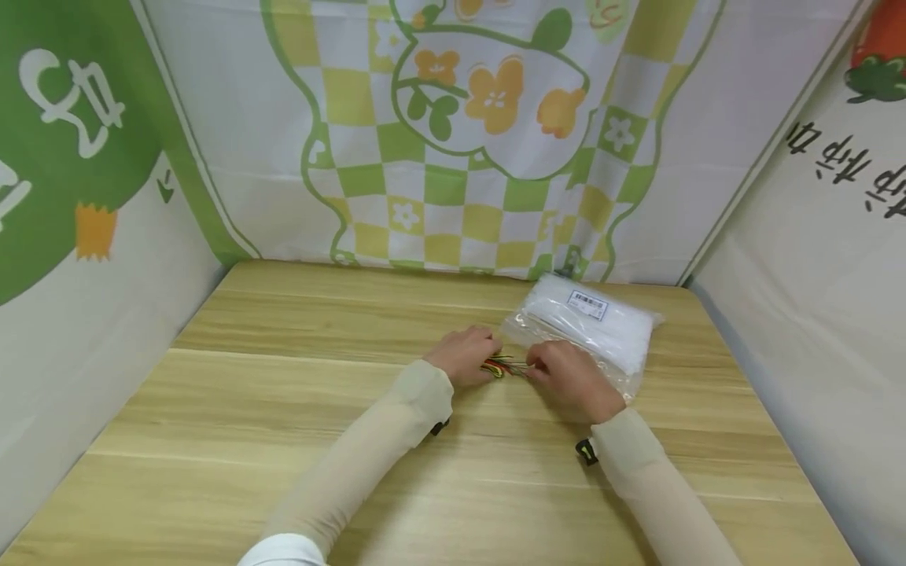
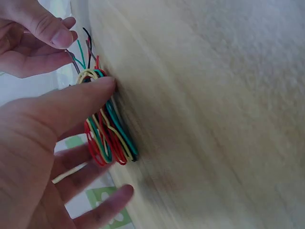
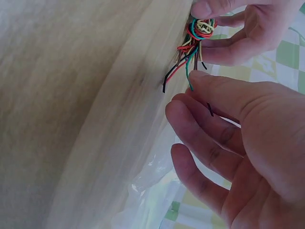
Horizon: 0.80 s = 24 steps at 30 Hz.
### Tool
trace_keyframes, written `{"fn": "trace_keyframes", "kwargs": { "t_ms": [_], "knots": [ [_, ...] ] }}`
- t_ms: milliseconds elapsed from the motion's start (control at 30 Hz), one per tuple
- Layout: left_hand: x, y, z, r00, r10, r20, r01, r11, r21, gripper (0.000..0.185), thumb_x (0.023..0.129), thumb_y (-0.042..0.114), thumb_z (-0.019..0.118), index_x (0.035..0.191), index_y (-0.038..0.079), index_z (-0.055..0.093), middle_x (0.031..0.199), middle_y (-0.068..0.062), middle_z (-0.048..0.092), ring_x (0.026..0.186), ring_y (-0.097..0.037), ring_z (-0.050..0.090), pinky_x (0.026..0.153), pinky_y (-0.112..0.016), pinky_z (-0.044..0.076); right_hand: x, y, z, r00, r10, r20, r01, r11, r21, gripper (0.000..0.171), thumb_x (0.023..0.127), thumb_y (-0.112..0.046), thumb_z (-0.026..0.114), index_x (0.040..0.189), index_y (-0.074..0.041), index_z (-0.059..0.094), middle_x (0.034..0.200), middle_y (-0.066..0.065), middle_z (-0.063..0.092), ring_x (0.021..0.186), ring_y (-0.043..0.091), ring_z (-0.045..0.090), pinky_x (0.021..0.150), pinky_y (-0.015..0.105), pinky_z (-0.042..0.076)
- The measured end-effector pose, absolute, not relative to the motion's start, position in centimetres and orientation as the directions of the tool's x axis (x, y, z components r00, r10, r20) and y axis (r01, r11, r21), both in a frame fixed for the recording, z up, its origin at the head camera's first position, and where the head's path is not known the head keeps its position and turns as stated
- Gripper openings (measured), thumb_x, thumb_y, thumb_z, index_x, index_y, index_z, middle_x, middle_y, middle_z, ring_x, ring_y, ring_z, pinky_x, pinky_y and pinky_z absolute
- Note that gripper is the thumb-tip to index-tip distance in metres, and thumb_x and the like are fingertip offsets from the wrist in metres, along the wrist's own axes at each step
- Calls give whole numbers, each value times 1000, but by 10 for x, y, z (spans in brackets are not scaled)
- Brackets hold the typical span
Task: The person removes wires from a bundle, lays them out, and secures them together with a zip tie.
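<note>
A coiled bundle of thin wires (image 2: 114, 136), in red, green, yellow and black, is pinched between the thumb and fingers of my left hand (image 1: 463, 356). Loose wire ends (image 3: 170, 76) stick out of the bundle toward my right hand (image 1: 572, 377). In the right wrist view, that hand's thumb and index finger pinch a dark wire among these ends, while its other fingers are loosely bent. Both hands are close together just above the table. From the head, the bundle is mostly covered by the left hand.
Right behind my right hand lies a clear plastic bag (image 1: 541, 326) of white contents with a barcode label (image 1: 587, 304). The wooden table (image 1: 283, 409) is bounded by a patterned cloth (image 1: 481, 212) at the back and cloth walls on both sides.
</note>
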<state>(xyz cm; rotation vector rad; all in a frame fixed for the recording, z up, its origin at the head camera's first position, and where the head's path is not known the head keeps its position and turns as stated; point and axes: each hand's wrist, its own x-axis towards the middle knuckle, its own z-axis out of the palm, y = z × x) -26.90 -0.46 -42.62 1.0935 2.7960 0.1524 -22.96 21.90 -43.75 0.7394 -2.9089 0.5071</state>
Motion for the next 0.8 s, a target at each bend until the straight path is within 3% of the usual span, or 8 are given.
{"fn": "trace_keyframes", "kwargs": {
  "t_ms": [267, 600, 800],
  "knots": [
    [-277, 0, -431, -699, 712, -63, 702, 700, 131, 24, 96, 32, 80, 98, 14, 64, 110, -2, 66, 106, -22, 65, 89, -40, 57, -233, 215, -439, -877, -439, 194, -478, 831, -283, 7, 94, -12, 78, 87, -14, 78, 86, -4, 75, 81, 16, 69, 75, 39, 57],
    [-272, 6, -430, -713, 698, -75, 701, 712, -43, 28, 102, 29, 72, 122, 11, 65, 121, -6, 72, 111, -24, 71, 90, -41, 61, -235, 212, -436, -861, -449, 238, -499, 835, -231, 11, 94, -11, 79, 84, -16, 77, 84, -3, 75, 80, 17, 70, 72, 40, 57],
    [-266, 6, -428, -728, 683, -52, 685, 725, -67, 19, 104, 19, 68, 120, 9, 67, 116, -9, 74, 105, -25, 73, 85, -42, 62, -233, 207, -430, -850, -460, 255, -511, 838, -191, 12, 92, -6, 77, 84, -14, 77, 84, -1, 75, 78, 17, 69, 71, 39, 57]
  ]
}}
